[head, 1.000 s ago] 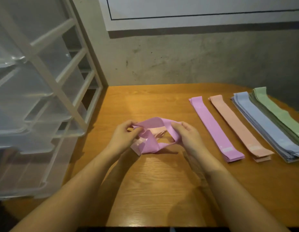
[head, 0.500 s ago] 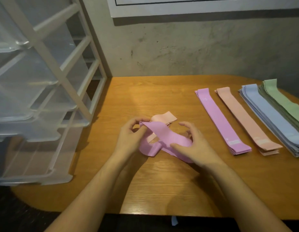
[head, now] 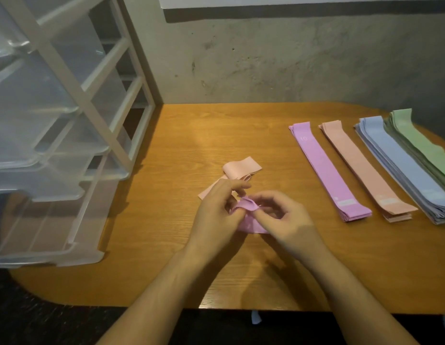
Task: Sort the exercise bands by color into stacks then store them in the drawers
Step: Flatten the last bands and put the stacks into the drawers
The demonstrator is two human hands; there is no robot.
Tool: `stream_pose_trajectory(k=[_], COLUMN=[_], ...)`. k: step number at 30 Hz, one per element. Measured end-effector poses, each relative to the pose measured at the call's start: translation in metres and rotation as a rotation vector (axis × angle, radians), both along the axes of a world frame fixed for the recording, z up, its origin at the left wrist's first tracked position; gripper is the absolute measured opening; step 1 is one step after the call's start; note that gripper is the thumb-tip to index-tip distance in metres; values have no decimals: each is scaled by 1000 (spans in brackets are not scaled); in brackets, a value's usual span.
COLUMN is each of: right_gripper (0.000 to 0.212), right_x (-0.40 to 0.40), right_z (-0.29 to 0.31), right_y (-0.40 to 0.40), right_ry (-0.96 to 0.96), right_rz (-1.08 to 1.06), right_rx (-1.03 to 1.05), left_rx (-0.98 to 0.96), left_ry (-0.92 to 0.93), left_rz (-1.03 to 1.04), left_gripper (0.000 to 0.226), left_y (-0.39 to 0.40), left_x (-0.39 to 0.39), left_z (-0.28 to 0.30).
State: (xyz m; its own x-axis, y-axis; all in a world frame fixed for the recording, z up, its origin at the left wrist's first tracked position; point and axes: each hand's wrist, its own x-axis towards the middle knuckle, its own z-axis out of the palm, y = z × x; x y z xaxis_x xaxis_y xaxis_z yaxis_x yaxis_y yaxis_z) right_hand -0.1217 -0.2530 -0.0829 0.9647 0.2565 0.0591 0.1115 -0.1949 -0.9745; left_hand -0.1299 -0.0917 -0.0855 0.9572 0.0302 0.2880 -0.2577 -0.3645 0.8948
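Observation:
A crumpled purple band [head: 249,224] is pinched between my left hand [head: 216,215] and my right hand [head: 288,220] over the middle of the wooden table [head: 191,135]. Just behind them a loose peach band [head: 237,170] lies curled on the table. At the right lie sorted stacks: purple [head: 328,170], peach [head: 363,170], blue [head: 400,168] and green [head: 423,145], the green one overlapping the blue one's far side.
A white-framed drawer unit [head: 74,78] with translucent plastic drawers [head: 42,155] stands at the left, at the table's left end. A grey concrete wall [head: 291,63] closes the far side. The table's front edge curves near my forearms.
The purple band has come free of the peach one, which now lies alone on the table. My hands have bunched the purple band closer together, nearer to me.

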Motion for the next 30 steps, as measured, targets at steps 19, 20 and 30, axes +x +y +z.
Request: stream_pose_trajectory(k=[19, 20, 30], right_gripper=[15, 14, 23], right_x=[7, 9, 17], right_z=[17, 18, 17], right_y=[-29, -31, -49], right_ry=[426, 418, 347], right_rz=[-195, -228, -264], right_rx=[432, 417, 470], left_rx=[-300, -262, -266], left_ry=[300, 287, 250], left_rz=[-227, -246, -178], left_gripper=[17, 14, 17], left_y=[-33, -35, -56], left_x=[4, 6, 34], left_z=[13, 13, 35])
